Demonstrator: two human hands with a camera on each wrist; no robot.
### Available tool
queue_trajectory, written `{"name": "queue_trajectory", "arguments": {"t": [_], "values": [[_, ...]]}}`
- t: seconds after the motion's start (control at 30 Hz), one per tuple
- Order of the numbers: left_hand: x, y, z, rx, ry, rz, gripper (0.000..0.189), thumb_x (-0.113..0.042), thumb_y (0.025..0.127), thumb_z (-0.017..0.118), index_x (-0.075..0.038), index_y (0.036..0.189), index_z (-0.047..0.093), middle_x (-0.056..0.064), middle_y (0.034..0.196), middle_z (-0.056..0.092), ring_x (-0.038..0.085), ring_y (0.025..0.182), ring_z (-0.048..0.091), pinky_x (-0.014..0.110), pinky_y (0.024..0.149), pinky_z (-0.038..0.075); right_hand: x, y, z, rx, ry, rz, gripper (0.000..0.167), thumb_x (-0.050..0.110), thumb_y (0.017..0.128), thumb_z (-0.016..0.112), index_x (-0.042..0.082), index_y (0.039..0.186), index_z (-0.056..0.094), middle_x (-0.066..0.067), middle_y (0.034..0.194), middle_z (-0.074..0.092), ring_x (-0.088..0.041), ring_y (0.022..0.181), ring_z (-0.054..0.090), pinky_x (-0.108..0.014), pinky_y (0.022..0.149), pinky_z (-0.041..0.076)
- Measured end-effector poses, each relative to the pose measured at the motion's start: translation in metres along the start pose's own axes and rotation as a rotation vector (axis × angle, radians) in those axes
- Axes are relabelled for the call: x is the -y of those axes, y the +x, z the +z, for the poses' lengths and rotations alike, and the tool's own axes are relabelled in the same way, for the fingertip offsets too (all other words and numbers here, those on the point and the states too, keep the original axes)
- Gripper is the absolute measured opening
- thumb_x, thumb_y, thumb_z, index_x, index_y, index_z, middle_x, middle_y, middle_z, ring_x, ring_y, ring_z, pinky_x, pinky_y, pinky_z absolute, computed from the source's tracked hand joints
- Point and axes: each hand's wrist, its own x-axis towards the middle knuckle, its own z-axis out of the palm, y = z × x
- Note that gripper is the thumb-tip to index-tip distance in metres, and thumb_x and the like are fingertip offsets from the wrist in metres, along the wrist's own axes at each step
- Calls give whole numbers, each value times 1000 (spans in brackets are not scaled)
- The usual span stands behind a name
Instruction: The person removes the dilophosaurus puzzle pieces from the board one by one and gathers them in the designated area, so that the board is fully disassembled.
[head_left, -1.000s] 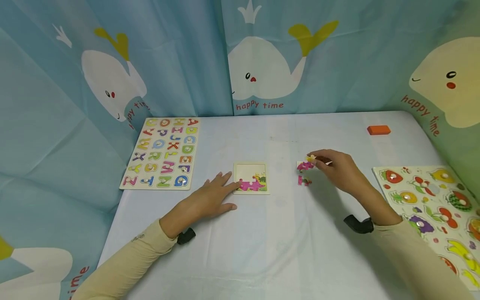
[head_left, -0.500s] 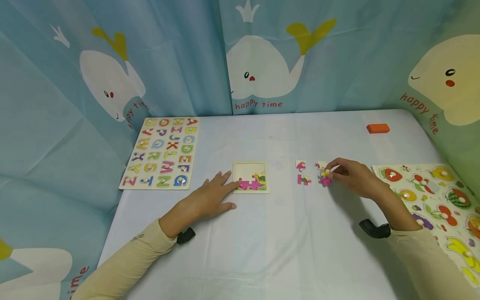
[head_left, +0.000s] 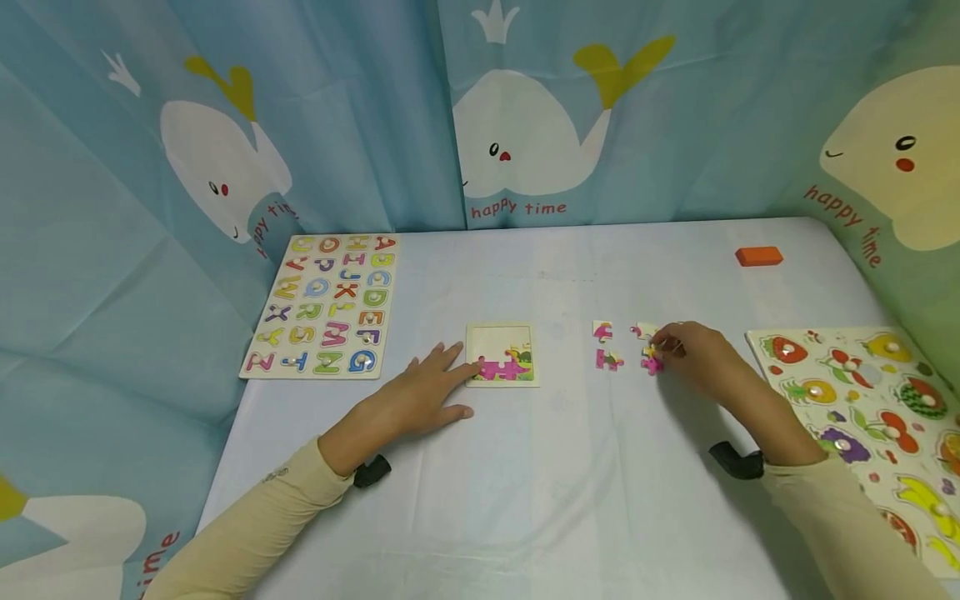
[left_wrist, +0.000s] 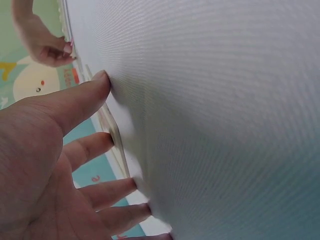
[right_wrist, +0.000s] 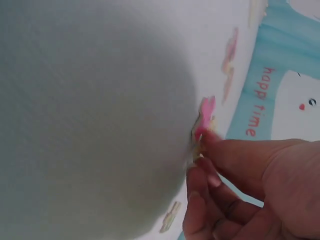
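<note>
My left hand (head_left: 423, 392) lies flat with spread fingers, its index fingertip on the left side of a small square puzzle tray (head_left: 498, 332). Pink and green pieces (head_left: 504, 370) fill the tray's lower part. In the left wrist view, the left hand's fingers (left_wrist: 95, 192) are straight against the cloth and tray edge. My right hand (head_left: 697, 354) pinches a small jigsaw piece (right_wrist: 199, 145) between thumb and fingers, close to the table. A pink piece (head_left: 652, 364) lies at its fingertips, and a whitish piece (head_left: 643, 331) just behind. The fingers partly hide the pinched piece.
Two loose jigsaw pieces, an upper one (head_left: 602, 331) and a lower one (head_left: 609, 360), lie right of the tray. An alphabet board (head_left: 318, 308) is at left, a fruit board (head_left: 862, 400) at right. An orange block (head_left: 759, 256) sits at the back right.
My right hand has moved right and slightly nearer with its piece, from above the left loose pieces to the right ones. The left hand has stayed still.
</note>
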Motion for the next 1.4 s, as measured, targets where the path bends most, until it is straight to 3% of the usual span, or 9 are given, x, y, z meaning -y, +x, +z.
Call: {"name": "queue_trajectory", "arguments": {"t": [0.27, 0.63, 0.77, 1.0, 1.17, 1.4], "values": [[0, 0, -1, 4, 1, 1, 73, -46, 101, 70, -25, 165, 40, 17, 174, 25, 42, 161, 20, 66, 123, 29, 21, 2, 8, -80, -62, -45, 27, 0, 99, 68, -7, 125, 64, -28, 113, 64, -40, 100, 61, -57, 87, 55], [1, 0, 0, 4, -5, 3, 74, -46, 101, 71, -25, 164, 40, 16, 174, 25, 42, 161, 20, 67, 123, 28, 78, 24, 21, -56, 30, -185, 33, -2, 100, 66, -8, 132, 63, -25, 124, 64, -39, 107, 67, -49, 85, 58], [1, 0, 0, 3, -12, 1, 73, -46, 101, 70, -25, 165, 40, 16, 174, 25, 42, 161, 20, 67, 123, 27, 96, 35, 35, -60, 1, -262, 34, -4, 98, 68, -7, 132, 64, -23, 124, 66, -37, 106, 68, -48, 89, 59], [1, 0, -1, 9, -15, -2, 73, -46, 101, 70, -26, 164, 40, 15, 174, 25, 42, 161, 20, 67, 123, 28, 123, 45, 56, -28, -54, -387, 39, 0, 96, 74, -5, 133, 64, -22, 128, 67, -37, 117, 66, -51, 103, 56], [1, 0, -1, 5, -8, 1, 73, -47, 101, 70, -26, 164, 41, 15, 174, 25, 42, 161, 21, 67, 123, 28, 134, 49, 66, -13, -134, -448, 41, 5, 94, 79, -3, 132, 66, -20, 126, 67, -37, 117, 65, -48, 104, 55], [3, -1, -1, -4, -14, 8, 73, -46, 101, 70, -26, 165, 40, 16, 174, 24, 42, 161, 20, 67, 123, 27, 137, 50, 69, -23, -172, -493, 37, 7, 92, 82, -1, 125, 67, -17, 114, 65, -32, 102, 62, -47, 92, 57]]}}
